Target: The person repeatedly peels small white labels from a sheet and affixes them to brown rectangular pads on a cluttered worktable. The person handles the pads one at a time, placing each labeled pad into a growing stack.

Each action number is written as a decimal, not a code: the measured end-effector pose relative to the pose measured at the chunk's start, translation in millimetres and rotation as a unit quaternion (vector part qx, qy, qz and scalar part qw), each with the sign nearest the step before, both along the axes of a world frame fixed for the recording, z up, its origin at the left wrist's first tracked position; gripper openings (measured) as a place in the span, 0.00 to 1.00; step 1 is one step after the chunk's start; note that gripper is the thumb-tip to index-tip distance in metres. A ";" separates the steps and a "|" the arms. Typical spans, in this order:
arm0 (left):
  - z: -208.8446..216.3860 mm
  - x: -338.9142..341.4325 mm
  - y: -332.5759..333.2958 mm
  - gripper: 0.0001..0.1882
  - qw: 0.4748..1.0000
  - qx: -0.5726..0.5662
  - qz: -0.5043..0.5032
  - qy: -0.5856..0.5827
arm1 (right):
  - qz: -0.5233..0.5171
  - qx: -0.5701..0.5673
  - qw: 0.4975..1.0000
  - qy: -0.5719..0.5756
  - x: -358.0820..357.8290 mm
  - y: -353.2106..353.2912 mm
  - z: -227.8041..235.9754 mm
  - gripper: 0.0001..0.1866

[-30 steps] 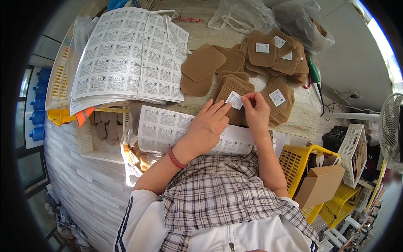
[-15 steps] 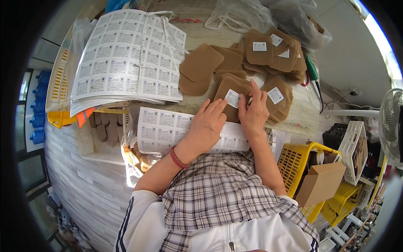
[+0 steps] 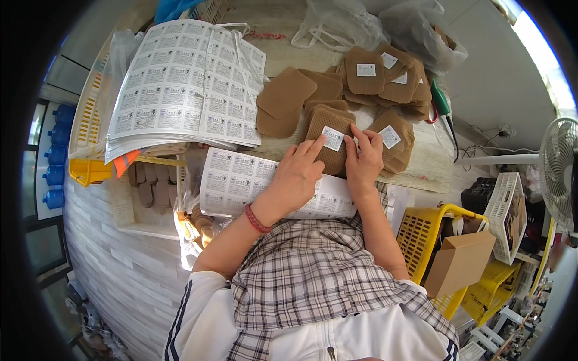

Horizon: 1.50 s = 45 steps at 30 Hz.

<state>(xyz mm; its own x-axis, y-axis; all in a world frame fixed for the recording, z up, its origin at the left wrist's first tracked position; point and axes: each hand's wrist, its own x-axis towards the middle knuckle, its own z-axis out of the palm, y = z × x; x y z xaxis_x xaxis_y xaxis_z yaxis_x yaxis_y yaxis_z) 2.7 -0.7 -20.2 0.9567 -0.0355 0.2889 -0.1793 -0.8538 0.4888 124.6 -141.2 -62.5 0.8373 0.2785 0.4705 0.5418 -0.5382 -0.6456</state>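
A brown textured pad (image 3: 328,157) with a white printed sticker (image 3: 332,138) lies on a small pile in front of me. Stretched out over it, my left hand (image 3: 296,174) has its fingertips at the sticker's left edge. My right hand (image 3: 365,161) is closed at the pad's right edge, thumb and fingers bent around it. Beneath my left hand and wrist lies a sheet of printed stickers (image 3: 232,180) along the table's near edge. To the right sits a stack of brown pads (image 3: 397,157) with a sticker on its top one.
A thick stack of sticker sheets (image 3: 159,84) fills the table's left side. Plain brown pads (image 3: 288,90) lie beside it, with stickered pads (image 3: 363,81) farther right. Clear plastic bags (image 3: 340,24) and a green-handled tool (image 3: 441,99) are farther back. A yellow crate (image 3: 415,237) stands at right.
My right hand's fingers have come down and bent at the pad's right edge; they were raised before. My left fingertips remain close to the sticker.
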 end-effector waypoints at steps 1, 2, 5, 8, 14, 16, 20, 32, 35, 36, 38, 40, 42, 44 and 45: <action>-0.2 -0.1 -0.3 0.06 1.000 -0.001 0.000 0.000 | -0.005 -0.005 1.000 -0.009 0.6 0.8 2.6 0.12; -0.6 -0.3 -0.5 0.06 1.000 -0.001 0.001 0.001 | -0.001 -0.002 1.000 -0.001 2.2 1.8 2.3 0.11; 0.5 0.5 -1.8 0.06 1.000 -0.007 0.004 0.008 | 0.006 -0.005 1.000 -0.008 7.0 4.1 1.9 0.08; 3.1 0.5 -1.9 0.06 1.000 -0.012 0.006 0.010 | 0.024 0.022 0.998 -0.051 9.4 4.3 4.9 0.06; 4.7 -12.6 -4.2 0.07 1.000 -0.010 0.012 -0.007 | 0.047 0.124 0.987 0.093 4.5 -2.5 3.5 0.03; 2.5 -14.7 -4.2 0.07 1.000 -0.012 0.012 -0.002 | 0.055 0.156 0.979 0.116 4.5 -9.2 13.9 0.03; -3.7 -14.7 -3.7 0.06 1.000 0.001 0.010 -0.001 | 0.049 0.202 0.975 0.085 20.2 -24.7 23.2 0.03; 20.3 -15.0 -16.1 0.05 0.989 -0.126 0.074 -0.004 | 0.183 -0.042 0.981 -0.056 -8.2 -56.6 63.2 0.18; 18.1 -17.7 -15.4 0.05 0.982 -0.167 0.083 0.023 | 0.243 -0.038 0.969 -0.027 -42.4 -39.6 49.4 0.12; 17.1 -19.5 -14.2 0.05 0.979 -0.183 0.087 0.035 | 0.239 -0.043 0.970 0.009 -48.2 -38.7 45.9 0.11; 17.0 -26.2 -8.1 0.06 0.966 -0.240 0.086 0.037 | 0.232 -0.035 0.972 0.015 -51.1 -37.5 40.2 0.10; 16.8 -35.6 3.0 0.06 0.969 -0.222 0.096 0.054 | 0.226 -0.024 0.974 0.024 -52.3 -36.8 35.9 0.08; 16.7 -44.7 15.2 0.06 0.981 -0.129 0.115 0.086 | 0.218 -0.011 0.975 0.038 -51.4 -36.5 32.6 0.08; 20.3 -47.0 13.6 0.07 0.965 -0.190 0.148 0.101 | 0.233 -0.009 0.973 -0.004 -49.3 -33.1 30.9 0.08; 19.3 -47.2 13.9 0.06 0.962 -0.195 0.155 0.108 | 0.239 -0.008 0.971 -0.025 -49.0 -31.7 29.9 0.08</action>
